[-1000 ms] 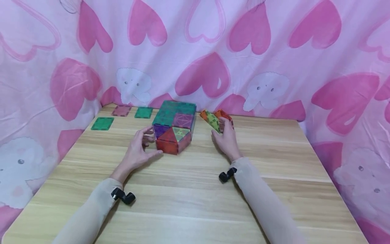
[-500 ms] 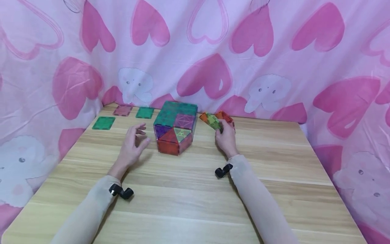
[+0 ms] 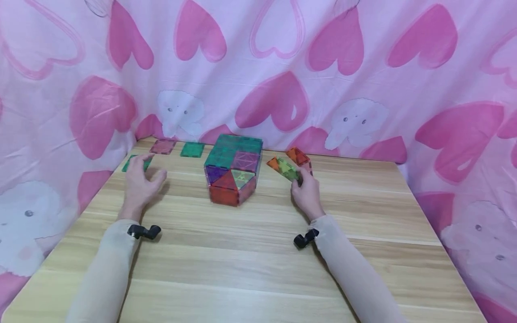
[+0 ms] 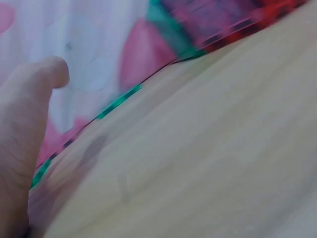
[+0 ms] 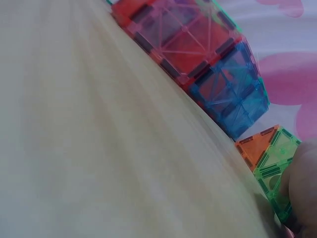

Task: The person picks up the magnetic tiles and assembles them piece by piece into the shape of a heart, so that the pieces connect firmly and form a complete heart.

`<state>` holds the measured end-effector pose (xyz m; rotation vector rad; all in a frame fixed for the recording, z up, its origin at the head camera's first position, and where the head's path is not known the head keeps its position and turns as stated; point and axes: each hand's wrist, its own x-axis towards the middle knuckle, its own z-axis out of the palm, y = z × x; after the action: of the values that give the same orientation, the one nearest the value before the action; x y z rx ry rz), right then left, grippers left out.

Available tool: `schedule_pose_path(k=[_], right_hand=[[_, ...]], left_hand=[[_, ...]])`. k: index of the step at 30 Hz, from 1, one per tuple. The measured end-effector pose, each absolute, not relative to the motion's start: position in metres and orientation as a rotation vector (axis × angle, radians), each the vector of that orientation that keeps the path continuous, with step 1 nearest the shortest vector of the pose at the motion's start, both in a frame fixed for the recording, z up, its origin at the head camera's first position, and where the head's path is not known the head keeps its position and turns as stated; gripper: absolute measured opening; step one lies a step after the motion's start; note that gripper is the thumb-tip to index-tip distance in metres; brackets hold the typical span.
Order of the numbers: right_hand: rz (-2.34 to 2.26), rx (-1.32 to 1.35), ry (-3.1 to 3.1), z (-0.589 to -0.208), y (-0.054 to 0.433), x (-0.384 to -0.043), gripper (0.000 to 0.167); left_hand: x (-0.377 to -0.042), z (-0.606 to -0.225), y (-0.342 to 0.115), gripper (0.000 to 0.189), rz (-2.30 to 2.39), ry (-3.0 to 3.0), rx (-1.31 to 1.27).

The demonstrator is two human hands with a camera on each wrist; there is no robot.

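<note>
A box-like block of see-through magnetic tiles, green on top with red, purple and yellow-green parts in front, stands mid-table. To its right, my right hand pinches a flat joined piece of yellow-green triangle magnetic tiles with an orange triangle at its far end. In the right wrist view, a finger covers part of the yellow-green tiles. My left hand is over the near green square tile at the left, fingers spread and partly hiding it.
Behind the left hand lie a pink square tile and another green square tile. Orange and red tiles sit just beyond the right hand. A pink heart-patterned curtain borders the wooden table.
My left hand has left the block's side and moved left to the green square tile. My right hand has taken hold of the yellow-green piece and drawn it slightly nearer, away from the orange tiles.
</note>
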<state>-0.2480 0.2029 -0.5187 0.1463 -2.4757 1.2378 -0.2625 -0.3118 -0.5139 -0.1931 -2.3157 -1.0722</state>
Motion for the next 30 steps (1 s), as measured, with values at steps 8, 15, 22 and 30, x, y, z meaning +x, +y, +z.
schedule_pose_path(k=[8,15,22,30], right_hand=[[1.273,0.172,-2.503,-0.519,0.224,-0.208,0.034],[1.306,0.214,-2.562,-0.516,0.251,-0.174,0.033],[1.355,0.354,-2.595,-0.516,0.274,-0.147,0.033],[1.408,0.521,-2.59,-0.517,0.286,-0.124,0.031]], left_hand=[[-0.262,-0.51,-0.341,0.075,-0.883,-2.575,-0.085],[-0.267,-0.513,-0.341,0.086,-0.698,-2.773,-0.115],[-0.262,-0.513,-0.336,0.08,-0.651,-2.813,-0.073],[-0.253,-0.513,-0.327,0.061,-0.768,-2.698,-0.143]])
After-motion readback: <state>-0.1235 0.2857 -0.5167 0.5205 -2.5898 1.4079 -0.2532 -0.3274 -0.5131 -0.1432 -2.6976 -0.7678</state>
